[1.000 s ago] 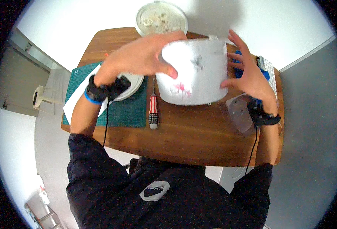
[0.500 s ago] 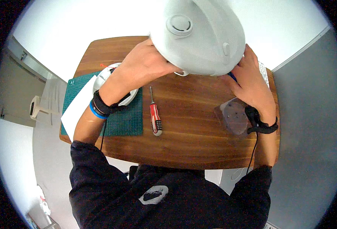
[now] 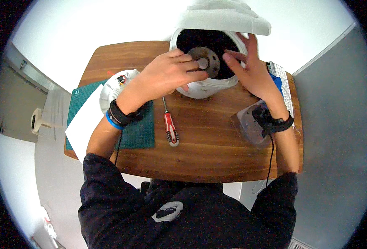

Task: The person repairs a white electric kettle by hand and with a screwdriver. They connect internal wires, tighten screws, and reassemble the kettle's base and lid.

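Two hands are brought to one open rice cooker, and it lies directly beneath and between them: the left hand is set across the left front of the rice cooker, its fingers half curled over the rim and toward the cavity, its thumb lower, by the outer wall. Whether the rim is pinched there cannot be told. At the right side of the cooker, the right hand is held loosely open, fingers spread over the edge, with nothing seen clasped; contact with the rim cannot be made out. One lid is raised at the cooker's far side, and one round heating plate is exposed inside.

Now the count around the cooker! One red-handled screwdriver is laid in front of it, a little left. To its left, one green cutting mat is spread, partly covered by one white sheet and one round white part with wires. One clear plastic bag is placed right and in front of the cooker. Everything counted is carried by one wooden table.
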